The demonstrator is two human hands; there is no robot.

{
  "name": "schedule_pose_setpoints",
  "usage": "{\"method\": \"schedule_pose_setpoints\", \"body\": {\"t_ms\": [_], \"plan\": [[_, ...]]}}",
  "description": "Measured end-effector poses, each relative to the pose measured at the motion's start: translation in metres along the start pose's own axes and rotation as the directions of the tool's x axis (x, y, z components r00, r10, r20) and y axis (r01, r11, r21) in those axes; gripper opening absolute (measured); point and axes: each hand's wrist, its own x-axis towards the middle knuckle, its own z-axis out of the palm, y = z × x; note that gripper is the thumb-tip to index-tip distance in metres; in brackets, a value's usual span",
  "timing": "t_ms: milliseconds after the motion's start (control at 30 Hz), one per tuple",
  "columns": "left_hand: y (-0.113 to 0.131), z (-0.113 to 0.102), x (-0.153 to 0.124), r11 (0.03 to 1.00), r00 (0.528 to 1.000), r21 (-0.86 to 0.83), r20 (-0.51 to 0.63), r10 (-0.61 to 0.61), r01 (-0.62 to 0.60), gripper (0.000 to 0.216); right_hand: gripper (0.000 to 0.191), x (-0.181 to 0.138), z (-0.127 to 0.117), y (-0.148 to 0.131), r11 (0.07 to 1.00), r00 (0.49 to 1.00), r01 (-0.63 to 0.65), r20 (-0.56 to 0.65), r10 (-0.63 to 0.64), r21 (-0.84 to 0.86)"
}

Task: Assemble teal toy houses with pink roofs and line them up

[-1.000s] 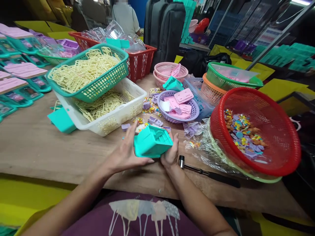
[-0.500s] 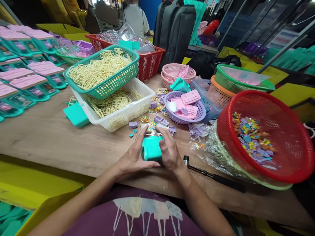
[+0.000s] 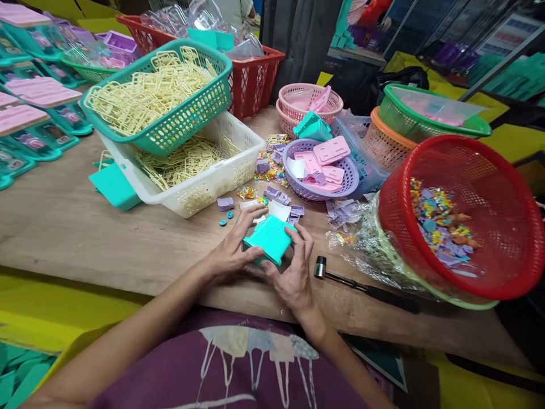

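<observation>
I hold a teal plastic box-shaped toy piece (image 3: 269, 238) just above the wooden table (image 3: 76, 238), near its front edge. My left hand (image 3: 232, 253) grips its left side with fingers curled round it. My right hand (image 3: 293, 272) grips its right side and underside, fingertips on the top edge. A white piece (image 3: 279, 210) lies just behind the teal piece. Small lilac and coloured parts (image 3: 272, 196) are scattered on the table beyond my hands.
A small hammer (image 3: 361, 287) lies right of my right hand. A tilted red basket (image 3: 464, 221) of small coloured parts stands at the right. A white tray (image 3: 200, 193) and teal basket (image 3: 170, 125) hold yellow frames. A lilac basket (image 3: 317, 176) holds pink plates.
The teal piece has been turned over in my hands, from its open hollow side showing to a flat closed face up. Both hands stayed on it, low over the table.
</observation>
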Motion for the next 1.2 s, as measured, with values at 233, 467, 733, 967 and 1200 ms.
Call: {"method": "schedule_pose_setpoints", "body": {"t_ms": [233,467,733,967,1200], "plan": [[-0.017,-0.001,0.020,0.994,0.993,-0.101,0.103,0.054,-0.044,0.080,0.063,0.009,-0.004,0.016,1.000,1.000,-0.008,0.012,0.008,0.014],[-0.032,0.010,0.019,0.939,1.000,-0.344,-0.008,0.024,-0.025,0.086,0.059,0.000,-0.004,0.030,0.993,0.993,0.110,0.029,-0.111,0.030],[-0.036,0.014,0.013,0.929,0.998,-0.363,-0.034,0.059,-0.067,0.086,0.061,-0.004,0.003,0.031,0.993,0.994,0.114,-0.004,-0.113,0.037],[-0.040,0.016,0.013,0.931,0.996,-0.356,-0.010,0.088,-0.086,0.087,0.062,-0.002,0.006,0.027,0.992,0.992,0.125,-0.026,-0.125,-0.025],[-0.037,0.017,0.011,0.937,0.998,-0.346,0.001,0.061,-0.057,0.071,0.062,0.001,0.009,0.025,0.987,0.984,0.159,-0.072,-0.160,-0.025]]}}
